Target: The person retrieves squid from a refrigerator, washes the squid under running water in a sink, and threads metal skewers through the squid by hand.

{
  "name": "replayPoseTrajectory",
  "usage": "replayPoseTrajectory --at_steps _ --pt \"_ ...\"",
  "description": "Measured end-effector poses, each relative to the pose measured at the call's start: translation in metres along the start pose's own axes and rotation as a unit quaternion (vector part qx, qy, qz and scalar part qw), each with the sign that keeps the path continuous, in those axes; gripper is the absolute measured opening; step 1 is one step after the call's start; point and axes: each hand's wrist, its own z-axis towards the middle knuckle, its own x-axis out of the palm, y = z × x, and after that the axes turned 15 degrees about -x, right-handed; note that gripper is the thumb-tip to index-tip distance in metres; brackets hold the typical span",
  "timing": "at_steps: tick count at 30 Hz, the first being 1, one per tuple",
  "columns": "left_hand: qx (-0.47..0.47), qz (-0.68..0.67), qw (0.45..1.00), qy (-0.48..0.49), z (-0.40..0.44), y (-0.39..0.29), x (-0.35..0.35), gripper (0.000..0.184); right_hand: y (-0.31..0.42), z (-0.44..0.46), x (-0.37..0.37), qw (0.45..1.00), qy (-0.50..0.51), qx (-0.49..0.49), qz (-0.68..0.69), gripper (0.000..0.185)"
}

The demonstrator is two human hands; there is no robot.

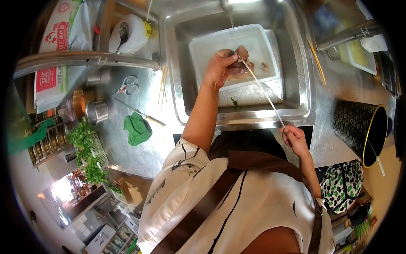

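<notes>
Brushed-steel surface [127, 156] spreads around a square stainless-steel sink [196, 117], with thin water [232, 20] falling from above. Inside the sink lies a white rectangular plastic tray [203, 44] holding wet, brownish-pink raw meat [240, 75]. Closed on the meat, the left hand [218, 71] covers part of it, and its forearm crosses the sink's near rim. One long, thin white stick [264, 92] slants from the meat to the right hand [294, 139], whose fingers are curled around its lower end near the rim. Whether the stick's tip enters the meat cannot be told.

Left of the sink are pale slender chopsticks [162, 86], grey-and-red handled scissors [128, 87], a thin metal rod with a wooden handle [155, 121], a crumpled green cloth [137, 128], a round steel cup [97, 112] and leafy green vegetables [86, 148]. A tubular steel rail [89, 58] passes in front of a large printed plastic bag [59, 38]. To the right stand out two yellowish sticks [317, 62] and a black patterned bin [353, 125] with a gold rim.
</notes>
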Motion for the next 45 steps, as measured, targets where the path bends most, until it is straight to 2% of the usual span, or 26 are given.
replayPoseTrajectory --at_steps 7,9,10,12,15,18,22,24,25,27,28,30,31,33,37,42,45 --pt "-0.019 0.012 0.999 0.024 0.009 0.017 0.0 0.004 -0.003 0.01 0.009 1.0 -0.026 -0.009 0.012 0.019" --pt "0.025 -0.085 0.995 0.042 0.015 0.029 -0.005 0.005 -0.003 0.012 0.013 0.998 -0.045 -0.014 0.03 0.018" --pt "0.026 -0.084 0.995 0.044 0.016 0.029 -0.003 0.005 -0.002 0.013 0.014 0.998 -0.045 -0.016 0.03 0.018" --pt "0.041 -0.202 0.975 0.083 0.017 0.027 0.001 0.017 0.001 0.014 0.016 0.999 -0.041 -0.02 0.027 0.018" --pt "0.023 -0.25 0.964 0.093 0.016 0.015 0.012 0.026 0.001 0.016 0.019 0.998 -0.039 -0.029 0.035 0.019" --pt "0.008 -0.273 0.96 0.069 0.016 0.0 0.03 0.026 0.003 0.019 0.023 0.997 -0.037 -0.053 0.052 0.019" --pt "-0.024 -0.225 0.969 0.099 0.033 0.0 0.015 0.024 0.004 0.023 0.026 0.997 -0.047 -0.039 0.043 0.019" --pt "0.003 -0.242 0.97 -0.017 0.037 -0.001 0.014 0.023 -0.001 0.024 0.025 0.997 -0.042 -0.044 0.041 0.019" --pt "0.005 -0.239 0.971 -0.016 0.034 -0.005 0.018 0.023 -0.004 0.025 0.024 0.997 -0.037 -0.047 0.038 0.019" --pt "-0.002 -0.243 0.965 -0.096 0.025 -0.012 0.024 0.02 -0.008 0.026 0.025 0.998 -0.034 -0.046 0.039 0.02" --pt "-0.001 -0.241 0.966 -0.097 0.026 -0.011 0.02 0.02 -0.009 0.026 0.026 0.998 -0.032 -0.044 0.037 0.02" --pt "0.074 -0.183 0.979 0.054 0.032 -0.008 0.007 0.018 -0.01 0.028 0.028 0.997 -0.033 -0.047 0.045 0.02" --pt "0.076 -0.181 0.979 0.054 0.032 -0.009 0.008 0.018 -0.01 0.028 0.029 0.997 -0.035 -0.048 0.051 0.02" --pt "0.151 -0.181 0.972 0.017 0.034 -0.01 0.01 0.02 -0.011 0.03 0.03 0.997 -0.037 -0.048 0.044 0.022" --pt "0.16 -0.206 0.965 -0.008 0.025 -0.021 0.016 0.023 -0.01 0.032 0.026 0.997 -0.031 -0.041 0.051 0.02" --pt "0.143 -0.109 0.983 0.044 0.015 -0.026 0.02 0.029 -0.005 0.035 0.025 0.997 -0.04 -0.051 0.043 0.02" --pt "0.141 -0.107 0.984 0.026 0.014 -0.022 0.023 0.03 -0.003 0.037 0.025 0.996 -0.036 -0.068 0.04 0.02"
